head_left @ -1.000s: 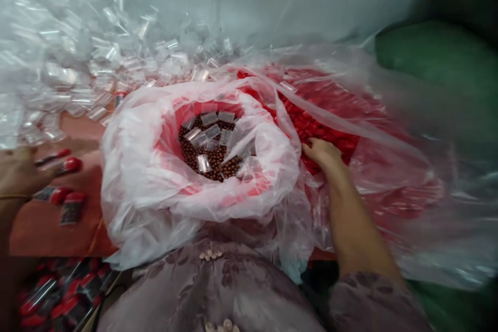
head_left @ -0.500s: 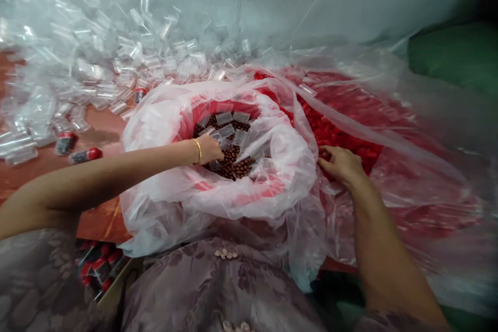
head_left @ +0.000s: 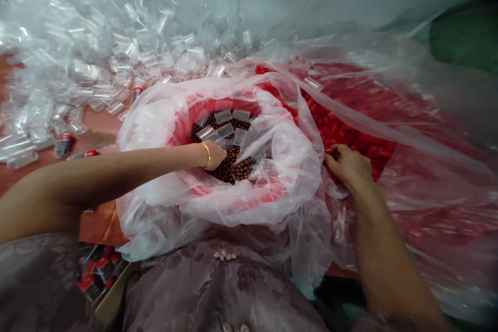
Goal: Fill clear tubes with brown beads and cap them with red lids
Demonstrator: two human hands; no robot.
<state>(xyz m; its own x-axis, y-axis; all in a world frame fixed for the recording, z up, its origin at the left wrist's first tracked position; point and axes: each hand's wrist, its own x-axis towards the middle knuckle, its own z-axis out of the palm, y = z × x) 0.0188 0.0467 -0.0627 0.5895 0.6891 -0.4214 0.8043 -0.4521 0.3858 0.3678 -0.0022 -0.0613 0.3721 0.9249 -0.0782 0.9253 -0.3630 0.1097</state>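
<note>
A basin lined with a white plastic bag holds brown beads and several clear containers. My left hand, with a gold bangle at the wrist, is down among the beads at the left side; its fingers are curled and mostly hidden, so what they hold cannot be made out. To the right of the basin, my right hand pinches a small red cap between thumb and fingers, at the edge of a pile of red caps under clear plastic.
A large heap of clear containers covers the back left. A filled, red-capped container stands near its edge, with another lying beside it. Below at the left, a box holds several filled containers. A pale wall rises behind.
My left hand has moved slightly right and lower into the beads. My right hand has shifted a little right, and a red cap now shows at its fingertips. The view has shifted slightly.
</note>
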